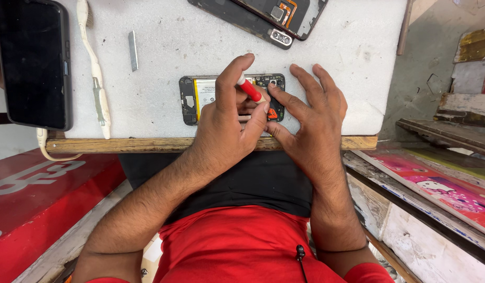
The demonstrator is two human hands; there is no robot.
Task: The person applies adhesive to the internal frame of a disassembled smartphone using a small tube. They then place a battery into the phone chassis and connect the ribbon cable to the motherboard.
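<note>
Two hands work over a white counter (211,31) with a wooden front edge. Near its left edge lies a large dark phone (33,63), screen up; at the far edge, two opened phone shells (263,15). Close to the front edge sits the opened phone (200,97), its battery exposed. The left hand (226,120) is closed around a red-handled screwdriver (250,90), tip hidden among the fingers. The right hand (310,115) lies open, fingertips pressing the phone's right end. A white toothbrush (95,78) and a small metal blade (133,51) lie toward the left. A slipping tip could scratch the board or puncture the battery.
</note>
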